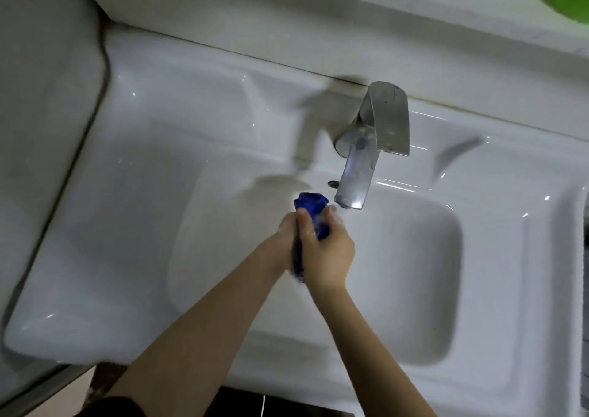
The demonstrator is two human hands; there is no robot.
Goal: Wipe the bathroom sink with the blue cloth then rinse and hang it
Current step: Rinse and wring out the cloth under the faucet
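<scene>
Over the basin: the left hand [287, 233] and right hand [330, 252] meet just in front of the tap [369, 149] spout; held there, I judge, so that drips from the blue cloth [310, 204] fall into the sink [398, 283] and not on its rim.
Cloth: bunched into a tight roll between the two hands; one end sticks out above the fingers, just beside the spout tip; a darker end shows below the palms.
Left grip: clamped round the roll from its left side.
Right grip: clamped round the same roll from the right; opposed holds like these suit a wringing twist.
Water: no stream is plain; whether the tap runs I cannot tell.
Stage: probably rinsing or wringing; hanging not yet done.
</scene>
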